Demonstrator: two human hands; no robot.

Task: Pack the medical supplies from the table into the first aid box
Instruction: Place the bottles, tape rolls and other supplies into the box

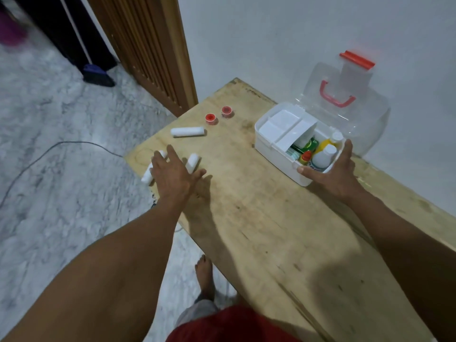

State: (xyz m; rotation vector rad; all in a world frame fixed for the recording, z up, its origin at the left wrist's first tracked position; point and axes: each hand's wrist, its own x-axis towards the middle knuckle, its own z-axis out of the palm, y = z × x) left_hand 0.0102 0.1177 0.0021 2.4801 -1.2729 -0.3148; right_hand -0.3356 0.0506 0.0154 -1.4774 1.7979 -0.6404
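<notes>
The white first aid box stands open on the wooden table, its clear lid leaning back against the wall. Bottles and packets lie in its right half, and a white tray covers the left. My right hand grips the box's near right corner. My left hand hovers with fingers spread over two white bandage rolls, one at the table's left edge and one beside my fingers. A longer white roll lies farther back. Two red tape spools sit beyond it.
The table's left edge runs close to the rolls, with grey marbled floor below and a cable on it. A white wall backs the box. A brown slatted door stands at the far left. My bare foot shows under the table edge.
</notes>
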